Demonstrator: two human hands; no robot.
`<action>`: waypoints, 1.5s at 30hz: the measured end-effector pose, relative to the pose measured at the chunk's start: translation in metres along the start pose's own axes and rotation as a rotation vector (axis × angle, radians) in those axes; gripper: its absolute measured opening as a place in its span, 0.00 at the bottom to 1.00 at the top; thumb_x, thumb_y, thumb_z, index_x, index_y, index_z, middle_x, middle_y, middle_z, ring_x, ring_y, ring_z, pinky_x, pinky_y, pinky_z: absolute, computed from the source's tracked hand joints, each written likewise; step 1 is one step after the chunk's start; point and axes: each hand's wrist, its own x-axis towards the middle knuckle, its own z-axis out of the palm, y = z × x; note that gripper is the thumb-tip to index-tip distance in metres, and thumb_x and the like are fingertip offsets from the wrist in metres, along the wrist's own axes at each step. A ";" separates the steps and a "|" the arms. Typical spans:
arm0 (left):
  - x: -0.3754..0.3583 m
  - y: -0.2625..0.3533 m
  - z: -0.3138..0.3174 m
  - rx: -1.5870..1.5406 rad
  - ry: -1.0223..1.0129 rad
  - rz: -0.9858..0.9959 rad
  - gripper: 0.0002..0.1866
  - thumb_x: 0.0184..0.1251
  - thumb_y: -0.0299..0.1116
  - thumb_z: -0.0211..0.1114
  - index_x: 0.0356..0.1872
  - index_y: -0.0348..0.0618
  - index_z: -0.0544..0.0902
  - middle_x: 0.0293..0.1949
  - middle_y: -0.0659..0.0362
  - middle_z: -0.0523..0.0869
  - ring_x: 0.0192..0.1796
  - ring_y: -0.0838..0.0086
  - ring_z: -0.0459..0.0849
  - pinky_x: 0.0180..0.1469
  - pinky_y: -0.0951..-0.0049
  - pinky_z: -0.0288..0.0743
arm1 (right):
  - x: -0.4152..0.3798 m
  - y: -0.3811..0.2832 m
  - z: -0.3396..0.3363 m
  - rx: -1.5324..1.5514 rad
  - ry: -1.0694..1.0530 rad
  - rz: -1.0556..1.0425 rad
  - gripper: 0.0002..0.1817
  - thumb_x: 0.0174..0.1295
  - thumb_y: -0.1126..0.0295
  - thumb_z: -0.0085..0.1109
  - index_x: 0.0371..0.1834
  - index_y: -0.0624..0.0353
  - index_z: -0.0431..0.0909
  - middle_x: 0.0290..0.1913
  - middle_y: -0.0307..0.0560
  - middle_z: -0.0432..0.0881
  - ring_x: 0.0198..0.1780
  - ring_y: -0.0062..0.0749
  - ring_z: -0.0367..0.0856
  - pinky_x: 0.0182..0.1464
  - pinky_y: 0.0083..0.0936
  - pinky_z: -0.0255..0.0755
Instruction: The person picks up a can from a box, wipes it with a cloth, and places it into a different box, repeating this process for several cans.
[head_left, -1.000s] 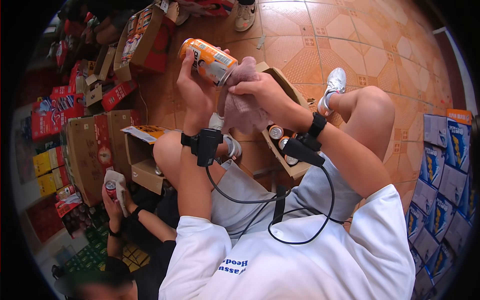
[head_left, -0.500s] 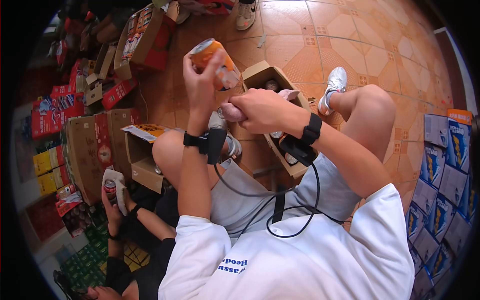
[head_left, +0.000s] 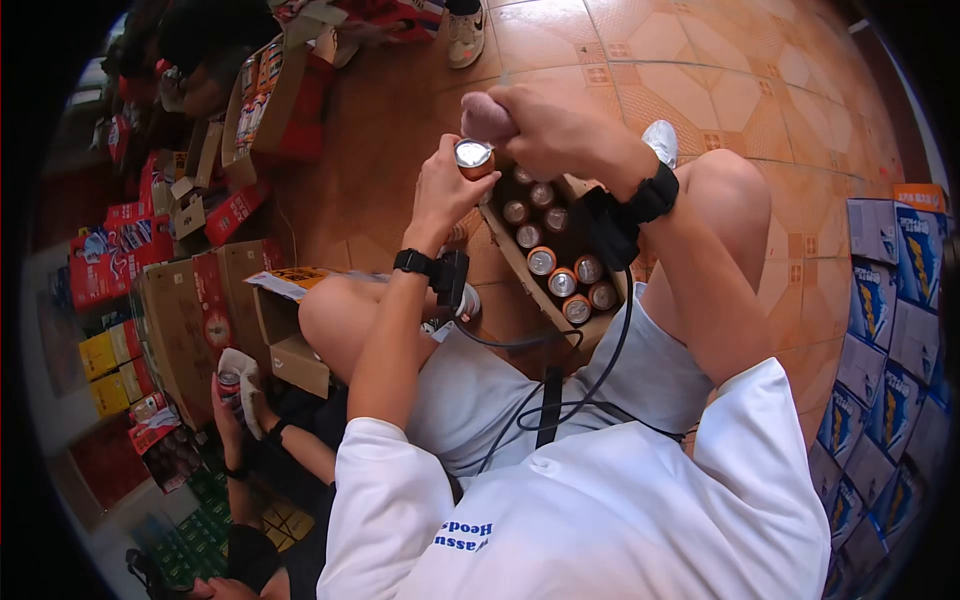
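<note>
My left hand (head_left: 445, 198) is wrapped round an orange drink can (head_left: 475, 160), its silver top facing me. Just above it, my right hand (head_left: 560, 132) grips a bunched pinkish cloth (head_left: 487, 117), which sits close over the can's top edge. Below both hands, between my legs, stands an open cardboard carton (head_left: 513, 262) with several upright cans (head_left: 541, 261) in it. My right forearm and its strapped black device (head_left: 608, 225) cover part of the carton. Another black device (head_left: 450, 277) is strapped to my left wrist.
At lower left another person's hands (head_left: 228, 400) hold a red can and a pale cloth. Brown cartons (head_left: 172, 320) stand beside that person. Blue packs (head_left: 873, 330) are stacked on the right. An open box of cans (head_left: 268, 120) and a shoe (head_left: 466, 40) are farther off. Cables cross my lap.
My left hand has lowered the can towards me and turned its top upward. My right hand has moved up with the cloth to the can's top, uncovering more cans in the carton.
</note>
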 end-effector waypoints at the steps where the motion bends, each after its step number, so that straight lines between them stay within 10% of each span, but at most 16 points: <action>1: 0.001 0.000 0.002 0.004 -0.005 0.007 0.31 0.53 0.41 0.83 0.52 0.37 0.77 0.43 0.41 0.89 0.49 0.46 0.89 0.50 0.53 0.84 | -0.001 0.002 -0.003 0.002 0.008 0.004 0.13 0.52 0.67 0.66 0.41 0.59 0.86 0.39 0.61 0.89 0.45 0.58 0.88 0.49 0.48 0.81; 17: 0.030 -0.044 0.105 0.529 -0.388 -0.043 0.34 0.50 0.35 0.79 0.62 0.42 0.80 0.58 0.46 0.81 0.62 0.49 0.81 0.55 0.51 0.84 | -0.017 0.000 -0.045 0.185 0.119 0.085 0.15 0.49 0.70 0.62 0.42 0.56 0.87 0.41 0.59 0.89 0.47 0.57 0.89 0.51 0.46 0.83; 21: 0.020 -0.084 0.145 0.732 -0.078 0.288 0.27 0.52 0.36 0.77 0.57 0.48 0.85 0.56 0.47 0.86 0.58 0.50 0.85 0.49 0.52 0.85 | -0.021 0.001 -0.051 0.108 0.218 0.080 0.15 0.49 0.70 0.62 0.41 0.58 0.88 0.41 0.60 0.89 0.46 0.56 0.89 0.49 0.45 0.84; 34: 0.021 -0.140 0.196 0.753 -0.231 0.049 0.14 0.61 0.32 0.71 0.49 0.49 0.89 0.47 0.53 0.91 0.50 0.54 0.90 0.48 0.53 0.85 | -0.017 0.007 -0.045 0.074 0.259 0.068 0.13 0.48 0.71 0.65 0.38 0.57 0.89 0.38 0.58 0.89 0.42 0.55 0.90 0.47 0.44 0.84; 39: 0.025 -0.082 0.145 0.622 0.115 0.407 0.15 0.63 0.34 0.68 0.50 0.46 0.88 0.42 0.47 0.90 0.43 0.49 0.91 0.44 0.49 0.84 | -0.014 0.007 -0.038 0.077 0.213 0.032 0.13 0.49 0.71 0.65 0.40 0.54 0.88 0.38 0.56 0.89 0.46 0.54 0.89 0.49 0.44 0.83; 45: 0.022 -0.056 0.083 0.536 0.061 0.125 0.10 0.66 0.38 0.63 0.38 0.43 0.84 0.34 0.47 0.89 0.33 0.45 0.89 0.39 0.46 0.83 | -0.010 0.008 -0.034 0.059 0.227 0.022 0.15 0.49 0.70 0.65 0.42 0.54 0.88 0.40 0.57 0.89 0.47 0.54 0.89 0.49 0.46 0.83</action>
